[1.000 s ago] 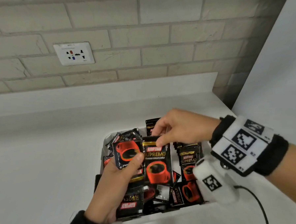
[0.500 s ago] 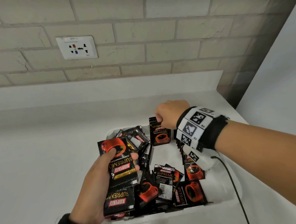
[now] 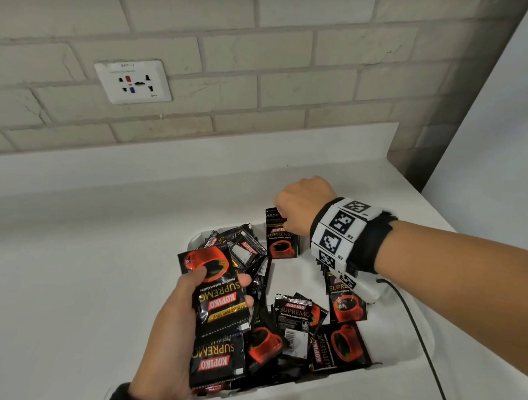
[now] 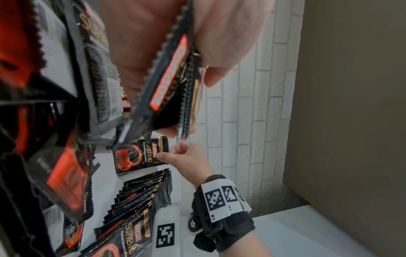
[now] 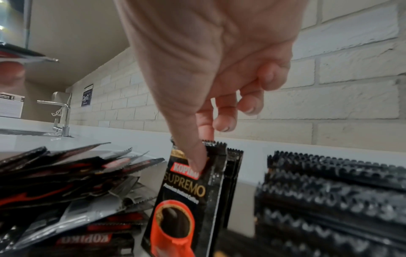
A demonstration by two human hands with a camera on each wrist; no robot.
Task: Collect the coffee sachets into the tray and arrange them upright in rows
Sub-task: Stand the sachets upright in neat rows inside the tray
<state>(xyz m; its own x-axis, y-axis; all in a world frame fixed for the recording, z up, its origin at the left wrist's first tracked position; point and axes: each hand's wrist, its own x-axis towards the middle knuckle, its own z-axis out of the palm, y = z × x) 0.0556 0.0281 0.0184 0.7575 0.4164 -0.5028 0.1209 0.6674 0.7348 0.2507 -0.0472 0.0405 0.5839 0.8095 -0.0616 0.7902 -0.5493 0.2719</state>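
Observation:
A white tray (image 3: 414, 336) on the counter holds many black and red Kopiko coffee sachets. My right hand (image 3: 299, 207) pinches the top edge of an upright sachet (image 3: 282, 240) at the tray's far end; the thumb and forefinger close on that sachet (image 5: 189, 187) in the right wrist view. My left hand (image 3: 186, 315) grips a small stack of sachets (image 3: 218, 292) above the tray's left side, seen close in the left wrist view as the held stack (image 4: 169, 83). A row of upright sachets (image 4: 145, 194) stands along the tray's right side. Loose sachets (image 3: 293, 317) lie jumbled in the middle and left.
A brick wall with a power socket (image 3: 133, 81) rises behind the white counter (image 3: 69, 266). A black cable (image 3: 418, 330) runs from my right wrist over the tray's right rim. A tap (image 5: 63, 114) and sink stand far along the counter.
My right hand took one sachet from over the pile to the tray's far end and stands it upright. My left hand drew its stack back to the left and lower.

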